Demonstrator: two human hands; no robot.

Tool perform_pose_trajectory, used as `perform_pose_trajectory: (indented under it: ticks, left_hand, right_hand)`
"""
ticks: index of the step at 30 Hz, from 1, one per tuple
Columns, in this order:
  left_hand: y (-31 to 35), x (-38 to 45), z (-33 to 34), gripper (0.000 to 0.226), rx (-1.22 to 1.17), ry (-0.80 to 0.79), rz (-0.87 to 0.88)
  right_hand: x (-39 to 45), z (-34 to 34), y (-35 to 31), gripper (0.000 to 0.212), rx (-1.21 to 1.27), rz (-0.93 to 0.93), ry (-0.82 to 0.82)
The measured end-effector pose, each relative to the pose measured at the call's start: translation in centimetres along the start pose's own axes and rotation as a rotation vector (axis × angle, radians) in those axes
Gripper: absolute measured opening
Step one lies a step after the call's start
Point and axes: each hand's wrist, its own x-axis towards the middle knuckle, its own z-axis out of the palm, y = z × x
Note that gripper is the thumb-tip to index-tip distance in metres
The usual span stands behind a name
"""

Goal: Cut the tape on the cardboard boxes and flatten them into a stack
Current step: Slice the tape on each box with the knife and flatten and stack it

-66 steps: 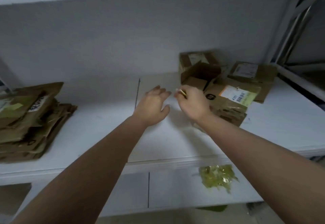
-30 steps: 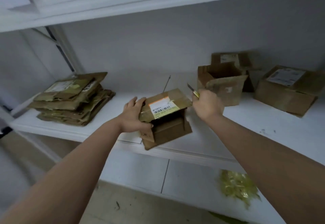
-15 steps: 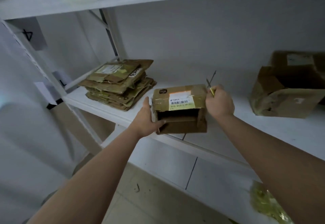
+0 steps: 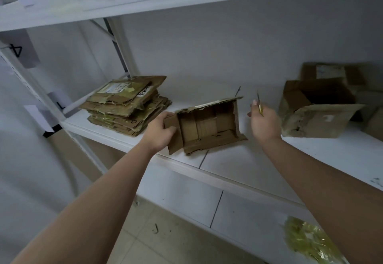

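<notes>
Cardboard box, open toward the camera, lies on its side at the front edge of the white shelf. Left hand grips the box's left flap. Right hand, just right of the box and apart from it, pinches a thin yellow-handled cutter with fingers curled, blade upward. Flattened stack rests at left; another open box stands at right.

Dim, flat, bluish light; soft shadows, slight blur, wide-angle bending at the edges.
</notes>
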Motion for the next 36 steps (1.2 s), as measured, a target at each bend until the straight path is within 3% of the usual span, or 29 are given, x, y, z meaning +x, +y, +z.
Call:
perform_pose_trajectory:
  ticks: [8, 11, 15, 18, 22, 27, 31, 34, 36]
  left_hand:
    - [0.5, -2.3, 0.3, 0.044, -0.081, -0.051, 0.170]
    - [1.1, -2.6, 0.4, 0.045, -0.312, -0.167, 0.051]
    - [1.7, -1.8, 0.8, 0.065, -0.531, -0.101, -0.136]
    - [3.2, -1.3, 1.3, 0.052, -0.573, -0.053, -0.070]
    - [4.1, -0.1, 1.2, 0.054, -0.656, 0.092, 0.042]
    - [1.8, -0.3, 1.9, 0.039, -0.415, 0.155, -0.043]
    - [0.9, -0.6, 1.9, 0.050, -0.351, 0.195, -0.114]
    - [0.6, -0.3, 1.6, 0.050, -0.358, 0.231, -0.026]
    - [0.6, -0.4, 1.6, 0.062, -0.353, 0.199, 0.084]
  right_hand:
    - [1.1, -0.9, 0.0, 0.060, 0.201, 0.140, -0.103]
    - [1.5, -1.2, 0.1, 0.059, 0.239, 0.161, -0.103]
    - [2.0, -1.3, 0.5, 0.055, 0.151, 0.127, -0.157]
    - [2.1, -1.1, 0.1, 0.049, 0.181, 0.054, -0.131]
    - [2.5, -0.6, -0.6, 0.031, 0.237, -0.017, -0.086]
    - [1.8, 0.7, 1.5, 0.024, 0.099, 0.002, -0.157]
    - [1.4, 1.0, 1.3, 0.023, 0.071, -0.031, -0.142]
    - [1.5, 1.0, 0.9, 0.017, 0.066, -0.092, -0.095]
    - [1.6, 1.0, 0.9, 0.020, 0.049, -0.131, -0.084]
